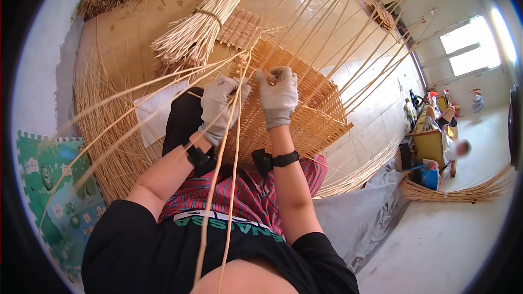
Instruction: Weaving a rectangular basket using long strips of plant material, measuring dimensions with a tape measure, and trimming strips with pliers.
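Observation:
A half-woven wicker basket point(327, 121) of tan strips rests tilted across my lap, with long upright rods rising from its far and right edges. Beside its left corner, my left hand point(219, 104), in a pale work glove, is closed around loose willow rods point(210, 185). These fan out to the left and back toward my chest. My right hand point(279, 93), gloved the same way, is curled with thumb and fingers pinched at the weave near the upper corner. Its fingertips meet a thin wicker rod, partly hidden by the glove.
A tied bundle of peeled rods point(190, 38) lies ahead on the board floor, by a small woven panel point(238, 27). Loose rods point(111, 136) spread at left, near a green foam mat point(60, 185). At right are a grey sheet point(354, 212), a rod bundle point(457, 193) and another person.

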{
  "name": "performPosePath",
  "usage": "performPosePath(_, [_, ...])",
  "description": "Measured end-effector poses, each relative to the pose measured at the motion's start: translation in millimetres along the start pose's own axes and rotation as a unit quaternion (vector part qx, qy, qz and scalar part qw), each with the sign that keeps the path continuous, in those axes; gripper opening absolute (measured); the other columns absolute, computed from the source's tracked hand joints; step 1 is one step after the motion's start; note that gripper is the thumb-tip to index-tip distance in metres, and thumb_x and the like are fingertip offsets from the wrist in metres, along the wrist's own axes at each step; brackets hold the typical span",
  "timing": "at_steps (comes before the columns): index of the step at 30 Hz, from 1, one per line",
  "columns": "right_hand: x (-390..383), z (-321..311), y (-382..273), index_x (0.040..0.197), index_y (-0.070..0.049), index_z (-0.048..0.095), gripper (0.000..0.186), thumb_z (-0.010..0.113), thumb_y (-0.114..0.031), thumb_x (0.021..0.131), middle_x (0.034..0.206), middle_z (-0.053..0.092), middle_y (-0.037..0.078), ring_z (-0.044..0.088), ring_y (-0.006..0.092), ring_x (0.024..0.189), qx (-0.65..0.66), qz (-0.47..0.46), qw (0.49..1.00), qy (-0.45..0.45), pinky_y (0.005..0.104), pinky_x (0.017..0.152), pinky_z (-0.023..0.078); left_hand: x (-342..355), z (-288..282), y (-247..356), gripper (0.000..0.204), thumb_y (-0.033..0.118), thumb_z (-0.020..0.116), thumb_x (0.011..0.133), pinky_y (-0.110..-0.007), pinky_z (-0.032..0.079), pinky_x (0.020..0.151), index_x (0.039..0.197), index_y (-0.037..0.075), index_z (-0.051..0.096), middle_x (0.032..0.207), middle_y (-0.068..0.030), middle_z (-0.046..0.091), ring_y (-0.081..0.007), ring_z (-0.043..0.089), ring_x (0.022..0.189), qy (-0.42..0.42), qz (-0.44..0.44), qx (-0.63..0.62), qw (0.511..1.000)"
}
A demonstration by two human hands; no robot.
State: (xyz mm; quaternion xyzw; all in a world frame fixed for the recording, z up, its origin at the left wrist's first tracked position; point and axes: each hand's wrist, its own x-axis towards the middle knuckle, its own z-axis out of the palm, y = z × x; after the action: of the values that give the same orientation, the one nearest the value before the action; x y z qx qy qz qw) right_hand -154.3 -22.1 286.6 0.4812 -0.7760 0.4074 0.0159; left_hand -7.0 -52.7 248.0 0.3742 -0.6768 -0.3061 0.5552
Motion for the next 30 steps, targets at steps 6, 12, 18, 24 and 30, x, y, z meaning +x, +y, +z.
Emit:
performPosePath(6, [1.2,-5.7,26.1,0.101,-0.006,0.075,0.011,0.069,-0.006,0.092,0.097,0.071,0.011,0.067,0.0260,0.090,0.089,-0.080,0.993,-0.018,0.0364,0.082,0.054,1.4,23.3,22.7,0.016,0.017,0.074,0.087,-0.041,0.047,0.068,0.101,0.009,0.074,0.077,-0.0052,0.067,-0.0264,0.066,0.076,-0.050,0.133,0.103,0.984])
performPosePath(12, [4.9,-13.4,27.9,0.103,-0.008,0.075,0.013,0.066,-0.006,0.093,0.098,0.071,0.011,0.068,0.0262,0.090,0.121,-0.095,0.987,-0.054,0.0362,0.078,0.055,-30.0,31.2,26.1,0.017,0.012,0.064,0.085,-0.044,0.052,0.069,0.101,0.007,0.068,0.084,-0.0157,0.064,-0.0332,0.066,0.084,-0.455,0.136,0.307,0.825])
performPosePath(18, [-7.3,6.8,16.3,0.118,-0.016,0.066,0.021,0.062,-0.014,0.097,0.102,0.066,0.011,0.067,0.0304,0.084,-0.023,-0.045,0.998,0.043,0.0423,0.072,0.055,-19.7,-5.5,-18.9,0.015,0.017,0.068,0.099,-0.034,0.056,0.071,0.103,0.003,0.069,0.091,-0.0068,0.070,-0.0182,0.067,0.079,-0.005,-0.148,-0.277,0.949])
performPosePath(24, [-12.9,0.4,22.5,0.117,-0.020,0.069,0.021,0.061,-0.016,0.098,0.106,0.063,0.013,0.067,0.0342,0.086,-0.039,-0.063,0.997,-0.021,0.0460,0.072,0.055,29.2,-17.6,-19.6,0.020,0.014,0.076,0.093,-0.024,0.055,0.055,0.109,0.005,0.068,0.084,-0.0048,0.071,-0.0096,0.064,0.067,0.046,-0.164,-0.373,0.912])
performPosePath(30, [-56.1,-15.5,-28.8,0.124,-0.022,0.070,0.037,0.068,-0.012,0.088,0.096,0.067,0.007,0.068,0.0290,0.084,0.024,-0.177,0.984,0.011,0.0403,0.070,0.056,6.6,-12.9,-16.8,0.021,0.010,0.078,0.091,-0.023,0.053,0.065,0.107,0.003,0.066,0.090,-0.0025,0.070,-0.0080,0.062,0.075,0.023,-0.157,-0.288,0.944])
